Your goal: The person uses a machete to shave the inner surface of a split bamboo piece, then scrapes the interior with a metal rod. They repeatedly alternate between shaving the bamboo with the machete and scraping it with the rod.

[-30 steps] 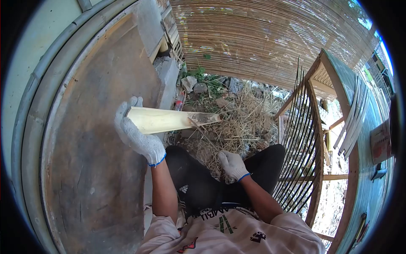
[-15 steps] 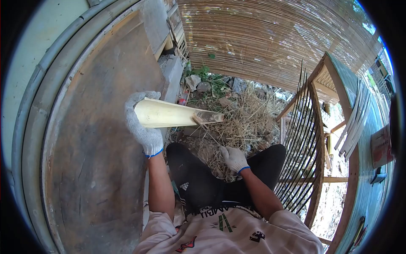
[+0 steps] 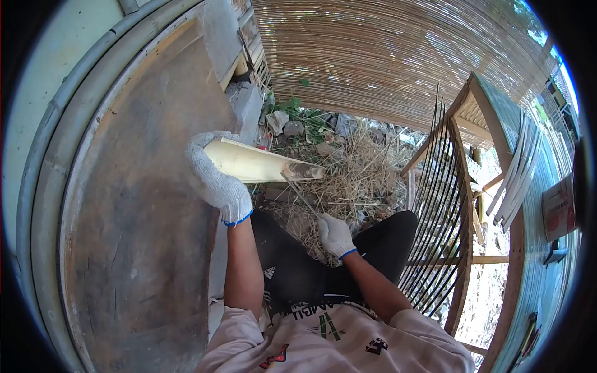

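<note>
My left hand (image 3: 214, 177), in a grey-white knit glove with a blue cuff, is wrapped round the wide near end of a split bamboo piece (image 3: 252, 163). The bamboo's pale hollow face is turned up, and its far end narrows to a dark brown tip past the node. In my right hand (image 3: 336, 235), gloved the same way and closed, is a long thin knife-like tool (image 3: 302, 197). It slants up and left from the fist, its far end right at the bamboo's node. The grip inside the glove is hidden.
Left of my legs stands a large brown board (image 3: 143, 205). Straw and shavings (image 3: 367, 168) cover the ground ahead, with stones behind. A bamboo screen (image 3: 373, 56) closes the back. To the right is a slatted wooden frame (image 3: 463, 248), with pale strips (image 3: 516, 168) hanging over its top.
My left hand has shifted slightly right and turned, tilting the bamboo a little. My right hand has moved slightly left, and the thin tool's far end still meets the bamboo near its node.
</note>
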`<state>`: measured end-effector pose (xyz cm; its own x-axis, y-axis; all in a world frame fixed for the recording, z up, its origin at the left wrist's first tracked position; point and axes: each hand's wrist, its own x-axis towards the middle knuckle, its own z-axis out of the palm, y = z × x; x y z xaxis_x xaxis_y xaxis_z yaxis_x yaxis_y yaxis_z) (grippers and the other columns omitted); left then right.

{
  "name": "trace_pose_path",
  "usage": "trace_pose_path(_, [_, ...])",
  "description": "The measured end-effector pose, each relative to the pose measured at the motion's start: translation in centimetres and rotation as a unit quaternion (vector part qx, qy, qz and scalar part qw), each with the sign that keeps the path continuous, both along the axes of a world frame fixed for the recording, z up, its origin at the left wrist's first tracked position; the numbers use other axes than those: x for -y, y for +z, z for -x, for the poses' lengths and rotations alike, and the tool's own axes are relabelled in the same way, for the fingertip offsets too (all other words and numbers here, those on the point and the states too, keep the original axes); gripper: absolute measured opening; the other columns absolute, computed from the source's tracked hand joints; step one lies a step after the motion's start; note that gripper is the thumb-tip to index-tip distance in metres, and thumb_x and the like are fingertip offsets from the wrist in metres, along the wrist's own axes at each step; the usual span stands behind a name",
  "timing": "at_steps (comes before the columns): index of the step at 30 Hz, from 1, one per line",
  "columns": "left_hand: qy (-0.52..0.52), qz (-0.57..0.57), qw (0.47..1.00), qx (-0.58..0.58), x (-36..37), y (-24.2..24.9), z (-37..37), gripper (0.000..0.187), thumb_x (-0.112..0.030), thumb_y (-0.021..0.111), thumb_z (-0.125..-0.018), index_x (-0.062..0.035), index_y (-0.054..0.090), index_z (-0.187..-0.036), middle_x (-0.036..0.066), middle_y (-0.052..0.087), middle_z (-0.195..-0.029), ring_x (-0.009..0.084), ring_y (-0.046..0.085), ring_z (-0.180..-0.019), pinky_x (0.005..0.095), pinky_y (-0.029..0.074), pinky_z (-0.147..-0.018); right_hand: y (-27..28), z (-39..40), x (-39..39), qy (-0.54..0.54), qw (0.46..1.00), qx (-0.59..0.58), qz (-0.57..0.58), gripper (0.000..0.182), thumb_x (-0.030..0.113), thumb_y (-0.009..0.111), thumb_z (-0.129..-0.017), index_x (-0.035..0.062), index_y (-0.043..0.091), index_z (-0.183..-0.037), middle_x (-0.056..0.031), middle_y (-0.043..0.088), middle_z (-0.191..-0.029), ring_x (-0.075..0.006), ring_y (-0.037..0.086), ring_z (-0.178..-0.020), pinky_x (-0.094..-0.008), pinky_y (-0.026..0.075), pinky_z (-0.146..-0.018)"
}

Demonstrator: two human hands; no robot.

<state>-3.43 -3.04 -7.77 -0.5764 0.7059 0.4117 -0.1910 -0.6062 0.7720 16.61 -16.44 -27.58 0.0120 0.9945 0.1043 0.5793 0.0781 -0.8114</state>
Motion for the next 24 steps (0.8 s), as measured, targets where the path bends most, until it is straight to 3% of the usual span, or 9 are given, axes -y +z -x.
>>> trace_pose_path(2, [-0.008, -0.008, 1.000, -0.012, -0.3, -0.4, 0.0, 0.037, -0.039, 0.047, -0.103, -0.0037, 0.057, -0.110, 0.015, 0.066, -0.100, 0.0284, 0.067, -0.092, 0.0414, 0.055, -0.086, -1.6, 0.2, -1.7, -0.040, 0.985, 0.087, 0.141, 0.045, 0.041, 0.040, -0.104, 0.0059, 0.068, -0.106, -0.0252, 0.068, -0.090, -0.0459, 0.065, -0.090, -0.0545, 0.050, -0.082])
trace_pose_path(4, [-0.013, -0.001, 0.999, -0.031, -0.2, -0.4, 0.7, 0.040, -0.042, 0.048, -0.103, -0.0038, 0.057, -0.112, 0.015, 0.066, -0.103, 0.0291, 0.067, -0.095, 0.0423, 0.054, -0.089, -1.2, 0.1, -1.5, -0.043, 0.989, 0.069, 0.127, 0.051, 0.044, 0.037, -0.104, 0.0036, 0.068, -0.103, -0.0274, 0.068, -0.090, -0.0465, 0.065, -0.092, -0.0539, 0.050, -0.083])
trace_pose_path(6, [-0.105, -0.085, 0.987, -0.087, 0.3, -0.3, 1.1, 0.043, -0.045, 0.050, -0.102, -0.0048, 0.055, -0.117, 0.016, 0.065, -0.108, 0.0309, 0.065, -0.101, 0.0444, 0.053, -0.093, -0.8, -0.5, -1.0, -0.017, 0.991, -0.006, 0.136, 0.058, 0.048, 0.035, -0.105, -0.0003, 0.067, -0.101, -0.0297, 0.067, -0.092, -0.0482, 0.064, -0.094, -0.0537, 0.049, -0.085])
trace_pose_path(7, [-0.108, -0.084, 0.987, -0.084, 0.3, 0.0, 1.0, 0.043, -0.045, 0.050, -0.102, -0.0048, 0.055, -0.117, 0.016, 0.065, -0.108, 0.0309, 0.065, -0.101, 0.0444, 0.053, -0.093, -0.3, -1.0, -1.2, -0.006, 0.981, -0.021, 0.192, 0.062, 0.049, 0.033, -0.105, -0.0032, 0.066, -0.100, -0.0310, 0.066, -0.093, -0.0494, 0.063, -0.095, -0.0533, 0.049, -0.086])
trace_pose_path(11, [-0.209, -0.116, 0.967, -0.082, -0.9, 0.0, 1.8, 0.044, -0.045, 0.052, -0.101, -0.0053, 0.054, -0.121, 0.018, 0.064, -0.113, 0.0334, 0.064, -0.106, 0.0475, 0.052, -0.098, -0.7, -1.5, -1.7, 0.009, 0.983, -0.010, 0.184, 0.059, 0.046, 0.034, -0.105, -0.0042, 0.065, -0.100, -0.0306, 0.066, -0.091, -0.0497, 0.062, -0.093, -0.0531, 0.048, -0.085])
trace_pose_path(16, [-0.242, -0.070, 0.967, -0.031, -2.2, -0.7, 2.5, 0.043, -0.044, 0.052, -0.101, -0.0046, 0.058, -0.117, 0.020, 0.064, -0.115, 0.0357, 0.064, -0.109, 0.0500, 0.050, -0.102, 2.3, -0.3, 0.1, -0.016, 0.999, -0.024, 0.017, 0.050, 0.042, 0.040, -0.104, 0.0009, 0.067, -0.098, -0.0282, 0.066, -0.088, -0.0487, 0.063, -0.090, -0.0543, 0.049, -0.081])
trace_pose_path(21, [-0.203, -0.034, 0.976, 0.069, -1.6, -0.8, 1.9, 0.038, -0.040, 0.048, -0.104, -0.0048, 0.061, -0.112, 0.021, 0.065, -0.114, 0.0368, 0.064, -0.105, 0.0506, 0.051, -0.099, -0.9, -0.8, -2.3, -0.022, 0.993, 0.056, 0.101, 0.049, 0.043, 0.041, -0.104, 0.0039, 0.070, -0.102, -0.0259, 0.069, -0.090, -0.0470, 0.065, -0.091, -0.0538, 0.050, -0.082])
trace_pose_path(24, [-0.236, -0.073, 0.969, 0.028, -1.4, -1.2, 3.2, 0.038, -0.040, 0.047, -0.104, -0.0045, 0.061, -0.111, 0.021, 0.065, -0.112, 0.0365, 0.064, -0.103, 0.0515, 0.051, -0.100, -1.0, -0.8, -2.0, -0.012, 0.988, 0.066, 0.142, 0.054, 0.047, 0.039, -0.104, 0.0035, 0.070, -0.103, -0.0255, 0.070, -0.090, -0.0464, 0.066, -0.092, -0.0535, 0.050, -0.085])
